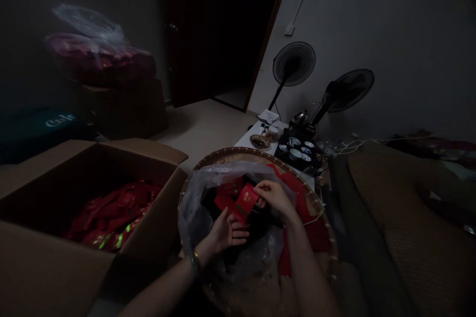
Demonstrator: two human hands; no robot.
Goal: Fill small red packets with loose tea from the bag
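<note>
Over a clear plastic bag [193, 193] in the round woven basket [332, 237], my right hand [273, 198] pinches the upper right edge of a small red packet [247, 199] with gold print. Below it, my left hand [228, 230] is turned palm up with fingers stretched out and apart. Its thumb points up beside the packet's lower edge; whether it touches cannot be made out. More red pieces lie inside the bag behind the packet, over something dark. Flat red pieces [297, 190] also lie along the basket's right side, partly hidden by my right forearm.
An open cardboard box [148, 262] with many red packets [119, 208] stands at the left. Behind it, a filled plastic bag [100, 54] rests on another box [126, 109]. Ahead are a low table [245, 141] with small cups and two fans [294, 63]. A woven seat [409, 208] is at right.
</note>
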